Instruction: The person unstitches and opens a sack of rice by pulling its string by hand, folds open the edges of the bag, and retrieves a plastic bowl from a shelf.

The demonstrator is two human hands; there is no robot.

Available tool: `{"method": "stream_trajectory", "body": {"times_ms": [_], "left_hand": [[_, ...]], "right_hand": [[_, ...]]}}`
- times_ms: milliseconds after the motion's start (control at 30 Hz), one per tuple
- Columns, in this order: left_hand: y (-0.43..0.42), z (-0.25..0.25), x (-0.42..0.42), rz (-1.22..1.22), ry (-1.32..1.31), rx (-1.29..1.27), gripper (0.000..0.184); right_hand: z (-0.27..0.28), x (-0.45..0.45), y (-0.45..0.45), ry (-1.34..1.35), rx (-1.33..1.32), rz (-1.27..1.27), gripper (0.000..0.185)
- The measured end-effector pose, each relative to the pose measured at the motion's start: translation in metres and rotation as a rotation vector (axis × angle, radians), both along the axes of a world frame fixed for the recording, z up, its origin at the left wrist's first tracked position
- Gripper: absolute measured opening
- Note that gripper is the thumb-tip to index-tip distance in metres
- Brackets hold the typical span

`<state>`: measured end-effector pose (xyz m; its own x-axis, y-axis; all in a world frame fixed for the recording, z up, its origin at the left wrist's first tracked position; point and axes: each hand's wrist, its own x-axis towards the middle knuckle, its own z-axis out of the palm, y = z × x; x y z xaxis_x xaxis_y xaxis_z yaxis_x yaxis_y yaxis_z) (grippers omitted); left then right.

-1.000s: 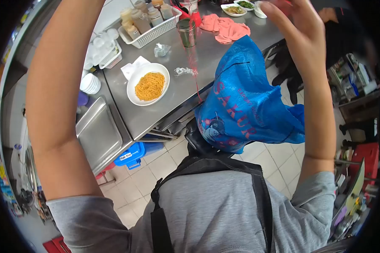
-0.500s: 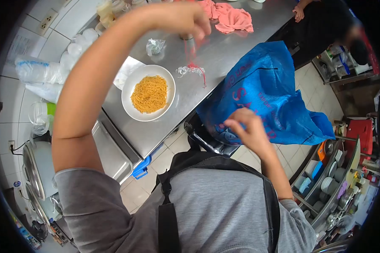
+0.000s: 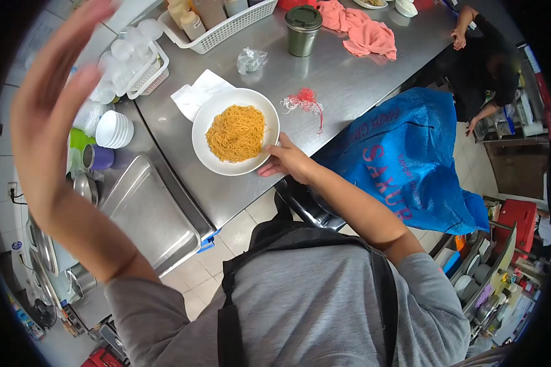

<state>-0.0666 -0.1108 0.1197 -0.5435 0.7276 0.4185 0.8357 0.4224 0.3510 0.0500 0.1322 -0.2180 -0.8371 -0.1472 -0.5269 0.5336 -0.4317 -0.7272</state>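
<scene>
A white bowl [image 3: 203,147] of orange noodles [image 3: 236,133] rests on the steel counter [image 3: 196,183]. My right hand [image 3: 286,160] grips the bowl's near right rim, thumb on top and fingers beneath. Raised at the upper left, my left hand [image 3: 55,92] is blurred, its fingers apart and nothing in them. White tissue [image 3: 202,92] lies partly under the bowl's far left side. Right of the bowl is a tangle of red and white string [image 3: 305,101]. Beyond the bowl sits a small clear plastic bag [image 3: 250,60].
A large blue sack [image 3: 404,153] stands at the counter's front edge. Farther back are a green tumbler [image 3: 302,32], pink cloths [image 3: 370,37] and a bottle basket [image 3: 226,30]. Stacked white bowls [image 3: 114,129] and a metal tray [image 3: 150,214] are left. Another person [image 3: 490,67] is upper right.
My right hand has come from in front of the blue sack to the bowl and taken its rim. My left hand has swung from above the counter to the upper left. Red string now lies on the white.
</scene>
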Motion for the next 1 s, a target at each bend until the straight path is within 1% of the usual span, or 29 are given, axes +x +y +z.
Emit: {"method": "stream_trajectory", "body": {"times_ms": [67, 133, 167, 233, 267, 333, 400, 467, 533, 567, 600, 633, 667, 733, 800, 833, 867, 900, 933, 967, 1000], "left_hand": [[-0.042, -0.016, 0.018, 0.052, -0.066, 0.028, 0.043], [-0.072, -0.038, 0.046, 0.244, -0.131, 0.091, 0.04], [-0.093, -0.049, 0.056, 0.271, -0.148, 0.097, 0.04], [-0.123, -0.072, 0.075, 0.324, -0.192, 0.16, 0.04], [-0.132, -0.083, 0.082, 0.351, -0.222, 0.212, 0.039], [-0.131, -0.1, 0.099, 0.507, -0.276, 0.384, 0.03], [-0.129, -0.119, 0.101, 0.56, -0.308, 0.494, 0.026], [-0.105, -0.137, 0.095, 0.601, -0.332, 0.618, 0.02], [-0.063, -0.159, 0.085, 0.523, -0.482, 0.716, 0.017], [-0.026, -0.165, 0.084, 0.492, -0.479, 0.649, 0.014], [0.01, -0.173, 0.09, 0.569, -0.658, 0.599, 0.013], [0.029, -0.202, 0.087, 0.469, -0.69, 0.496, 0.016], [0.048, -0.237, 0.083, 0.373, -0.719, 0.391, 0.018], [0.09, -0.293, 0.101, 0.303, -0.571, 0.318, 0.029], [0.11, -0.363, 0.114, 0.467, -0.369, 0.171, 0.034], [0.117, -0.382, 0.125, 0.552, -0.273, 0.094, 0.036], [0.124, -0.386, 0.132, 0.582, -0.227, 0.088, 0.036], [0.129, -0.387, 0.135, 0.611, -0.174, 0.081, 0.036], [0.133, -0.385, 0.136, 0.637, -0.122, 0.058, 0.036], [0.14, -0.382, 0.136, 0.67, -0.118, 0.034, 0.035], [0.143, -0.378, 0.137, 0.702, -0.117, 0.0, 0.034]], "right_hand": [[-0.002, -0.01, -0.008, 0.081, 0.031, -0.01, 0.061], [-0.001, -0.009, -0.008, 0.022, 0.071, -0.005, 0.064], [0.002, -0.011, -0.007, 0.001, 0.094, -0.013, 0.066], [0.025, -0.002, 0.005, 0.059, 0.042, -0.005, 0.067], [0.036, 0.005, 0.012, 0.074, 0.032, -0.058, 0.062], [0.07, 0.016, 0.039, 0.087, -0.022, -0.058, 0.061], [0.109, 0.023, 0.071, 0.135, -0.017, -0.09, 0.058], [0.161, 0.024, 0.11, 0.206, 0.032, -0.124, 0.054], [0.204, 0.022, 0.156, 0.267, 0.126, -0.181, 0.048], [0.22, 0.019, 0.181, 0.297, 0.178, -0.223, 0.044], [0.234, 0.016, 0.205, 0.364, 0.194, -0.22, 0.041], [0.245, 0.013, 0.23, 0.432, 0.21, -0.216, 0.038], [0.249, 0.008, 0.259, 0.44, 0.271, -0.251, 0.038], [0.24, -0.003, 0.318, 0.425, 0.342, -0.311, 0.041], [0.219, -0.015, 0.37, 0.334, 0.337, -0.374, 0.042], [0.204, -0.02, 0.393, 0.285, 0.335, -0.401, 0.043], [0.185, -0.026, 0.413, 0.289, 0.318, -0.444, 0.044], [0.159, -0.04, 0.445, 0.17, 0.173, -0.517, 0.047], [0.139, -0.046, 0.466, 0.131, 0.125, -0.54, 0.051], [0.119, -0.05, 0.482, 0.086, 0.071, -0.564, 0.055], [0.098, -0.055, 0.496, 0.065, 0.051, -0.581, 0.056]]}}
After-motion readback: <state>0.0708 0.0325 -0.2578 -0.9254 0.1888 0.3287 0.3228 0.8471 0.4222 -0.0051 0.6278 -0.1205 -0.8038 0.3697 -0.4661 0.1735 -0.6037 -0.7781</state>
